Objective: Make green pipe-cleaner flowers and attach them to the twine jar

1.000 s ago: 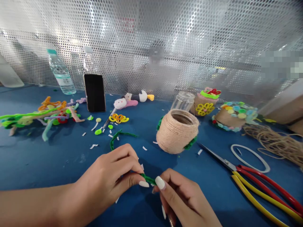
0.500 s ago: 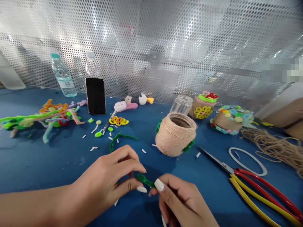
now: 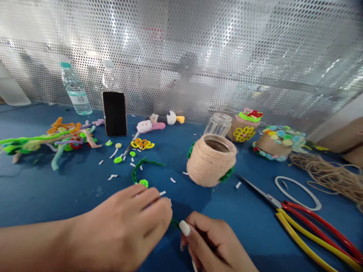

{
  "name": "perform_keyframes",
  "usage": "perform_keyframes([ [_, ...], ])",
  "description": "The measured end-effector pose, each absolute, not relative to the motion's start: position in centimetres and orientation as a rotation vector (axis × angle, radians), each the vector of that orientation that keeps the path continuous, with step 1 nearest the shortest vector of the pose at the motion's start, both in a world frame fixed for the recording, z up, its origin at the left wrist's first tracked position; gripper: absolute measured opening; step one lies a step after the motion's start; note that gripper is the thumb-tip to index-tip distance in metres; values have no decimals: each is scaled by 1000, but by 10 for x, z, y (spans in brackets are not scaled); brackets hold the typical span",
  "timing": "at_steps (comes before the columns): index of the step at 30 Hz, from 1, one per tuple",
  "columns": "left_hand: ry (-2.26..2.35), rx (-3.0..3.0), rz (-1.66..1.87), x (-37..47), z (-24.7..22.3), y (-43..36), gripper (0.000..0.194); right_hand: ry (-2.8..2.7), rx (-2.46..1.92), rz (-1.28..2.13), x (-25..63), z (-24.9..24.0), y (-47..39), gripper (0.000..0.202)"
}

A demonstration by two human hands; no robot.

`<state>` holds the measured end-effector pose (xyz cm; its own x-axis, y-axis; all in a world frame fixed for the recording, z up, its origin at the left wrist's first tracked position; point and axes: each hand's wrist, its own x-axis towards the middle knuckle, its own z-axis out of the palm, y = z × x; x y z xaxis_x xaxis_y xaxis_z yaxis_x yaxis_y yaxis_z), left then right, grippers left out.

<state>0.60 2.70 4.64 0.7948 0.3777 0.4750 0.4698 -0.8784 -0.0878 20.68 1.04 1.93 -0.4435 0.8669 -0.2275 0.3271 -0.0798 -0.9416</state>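
Between my two hands runs a short dark green pipe cleaner [image 3: 175, 223]. My right hand [image 3: 217, 243] pinches one end between thumb and forefinger. My left hand [image 3: 124, 226] is turned with its back up and its fingers curled down around the other end, which it hides. Just past the left knuckles lie a bright green pom-pom [image 3: 143, 183] and another curved dark green pipe cleaner [image 3: 136, 170]. Beyond my hands stands a jar wrapped in twine [image 3: 208, 162], open at the top, with green fuzzy pieces on its sides.
Scissors [image 3: 273, 202] with red and yellow handles lie at right, near a white loop [image 3: 297, 192] and loose twine [image 3: 326, 173]. Behind are a glass jar [image 3: 217, 124] and decorated pots [image 3: 272, 145]. A phone [image 3: 115, 113], bottle [image 3: 76, 92] and pipe-cleaner pile [image 3: 62, 139] are at left.
My left hand has rolled over from an open-sided pinch to back-up, covering its end of the pipe cleaner. The bright green pom-pom has come into view. My right hand has barely moved.
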Motion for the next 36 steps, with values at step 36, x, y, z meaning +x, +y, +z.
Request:
perform_keyframes([
  [36,-1271,-3005,-1130,12,29,22,18,-1621,-1252,1650,206,18,12,58],
])
